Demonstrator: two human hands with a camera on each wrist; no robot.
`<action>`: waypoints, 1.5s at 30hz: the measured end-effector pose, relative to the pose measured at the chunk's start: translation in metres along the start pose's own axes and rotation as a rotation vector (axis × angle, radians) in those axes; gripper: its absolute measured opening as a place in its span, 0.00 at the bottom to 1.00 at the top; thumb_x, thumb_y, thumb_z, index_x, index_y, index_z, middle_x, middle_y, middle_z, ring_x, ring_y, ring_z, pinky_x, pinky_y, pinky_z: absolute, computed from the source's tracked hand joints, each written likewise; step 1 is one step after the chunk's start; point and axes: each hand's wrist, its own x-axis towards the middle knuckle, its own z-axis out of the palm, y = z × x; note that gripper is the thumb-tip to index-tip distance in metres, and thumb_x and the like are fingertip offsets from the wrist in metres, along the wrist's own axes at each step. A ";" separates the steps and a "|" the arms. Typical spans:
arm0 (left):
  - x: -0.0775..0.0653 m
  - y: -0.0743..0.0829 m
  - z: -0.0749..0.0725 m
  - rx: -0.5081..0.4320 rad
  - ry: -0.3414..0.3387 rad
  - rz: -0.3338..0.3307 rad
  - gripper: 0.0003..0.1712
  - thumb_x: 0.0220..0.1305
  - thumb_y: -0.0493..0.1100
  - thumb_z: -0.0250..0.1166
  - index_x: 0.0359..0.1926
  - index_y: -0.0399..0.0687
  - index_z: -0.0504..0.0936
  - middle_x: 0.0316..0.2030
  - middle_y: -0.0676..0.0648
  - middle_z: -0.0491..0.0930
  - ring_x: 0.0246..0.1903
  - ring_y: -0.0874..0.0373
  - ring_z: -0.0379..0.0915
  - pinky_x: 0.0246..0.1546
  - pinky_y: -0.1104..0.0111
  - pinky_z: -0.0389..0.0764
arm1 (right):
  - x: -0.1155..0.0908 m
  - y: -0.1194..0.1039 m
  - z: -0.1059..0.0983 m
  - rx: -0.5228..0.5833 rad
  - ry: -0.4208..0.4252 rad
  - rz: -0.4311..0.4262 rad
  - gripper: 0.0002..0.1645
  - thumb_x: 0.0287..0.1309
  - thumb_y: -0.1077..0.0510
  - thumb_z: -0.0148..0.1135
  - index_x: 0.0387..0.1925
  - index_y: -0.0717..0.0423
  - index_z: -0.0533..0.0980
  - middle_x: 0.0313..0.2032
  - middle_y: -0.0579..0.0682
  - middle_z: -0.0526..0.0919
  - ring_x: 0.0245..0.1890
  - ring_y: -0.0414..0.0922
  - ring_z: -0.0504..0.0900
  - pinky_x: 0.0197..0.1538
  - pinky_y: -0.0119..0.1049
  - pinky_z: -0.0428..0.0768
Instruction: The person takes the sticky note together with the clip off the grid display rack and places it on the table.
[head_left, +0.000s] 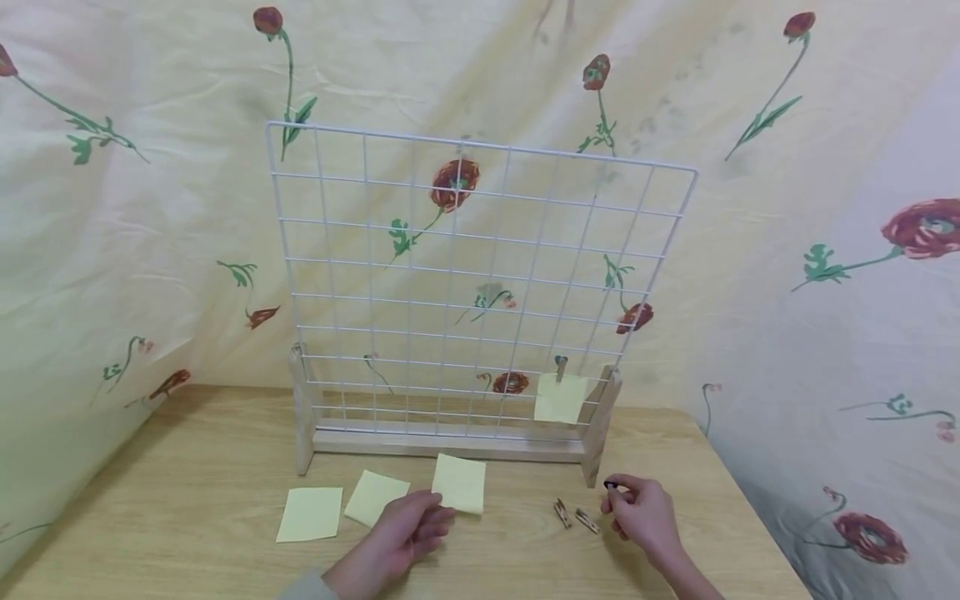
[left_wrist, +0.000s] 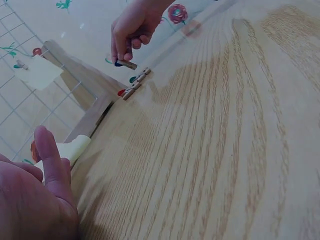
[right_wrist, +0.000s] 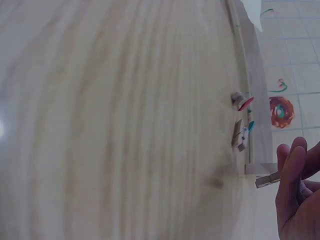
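1. Where the desk (head_left: 225, 500) reaches toward the left, we see the first yellow note (head_left: 309, 514) lying flat, well apart from both hands.
2. Just right of it, in front of the wooden stand (head_left: 450, 445), we find the second yellow note (head_left: 372, 495), set at a slant, its lower right part near the left hand (head_left: 401, 533).
3. We see that hand coming from a grey sleeve (head_left: 309, 587), its fingertips at the lower left corner of the third yellow note (head_left: 460, 483); we cannot tell whether its grip is together on the paper or apart.
4. Above these, we have the white wire grid (head_left: 450, 270) upright in the stand, with floral cloth (head_left: 750, 250) behind it.
5. Low on the grid's right side, we see the hanging note (head_left: 558, 402), pinned near its top edge by a clothespin (head_left: 561, 370).
6. On the desk below, we count two loose pins: the red-ended pin (head_left: 562, 513) and, just right of it, the green-ended pin (head_left: 588, 521).
7. Furthest right, we see the right hand (head_left: 645, 512), its grip clamped on the dark-ended pin (right_wrist: 268, 179), which it holds above the desk beside the green-ended one.
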 end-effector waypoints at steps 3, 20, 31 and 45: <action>-0.001 -0.001 -0.002 0.002 0.004 -0.005 0.32 0.68 0.41 0.57 0.64 0.24 0.57 0.34 0.47 0.86 0.22 0.68 0.79 0.26 0.79 0.81 | -0.002 0.004 0.000 -0.034 -0.017 0.008 0.16 0.58 0.69 0.53 0.48 0.72 0.76 0.18 0.51 0.81 0.11 0.43 0.72 0.13 0.28 0.70; -0.002 0.004 -0.006 0.084 -0.013 -0.041 0.16 0.68 0.43 0.57 0.45 0.32 0.76 0.25 0.51 0.85 0.18 0.68 0.79 0.21 0.79 0.80 | -0.006 0.005 0.002 -0.181 -0.026 -0.048 0.12 0.53 0.69 0.56 0.38 0.70 0.81 0.15 0.48 0.81 0.10 0.41 0.73 0.13 0.29 0.72; -0.006 0.007 -0.004 0.249 0.027 0.018 0.29 0.67 0.42 0.56 0.57 0.18 0.64 0.28 0.47 0.84 0.18 0.65 0.79 0.19 0.74 0.82 | -0.004 0.012 0.004 -0.215 -0.022 -0.003 0.13 0.48 0.67 0.59 0.37 0.68 0.81 0.14 0.46 0.80 0.11 0.41 0.74 0.14 0.29 0.71; -0.009 0.015 0.001 0.364 0.042 0.047 0.37 0.68 0.42 0.56 0.66 0.19 0.53 0.34 0.43 0.84 0.18 0.61 0.78 0.17 0.71 0.82 | -0.005 0.014 0.010 -0.178 0.003 0.018 0.09 0.44 0.66 0.62 0.32 0.64 0.82 0.13 0.47 0.79 0.10 0.41 0.74 0.13 0.30 0.72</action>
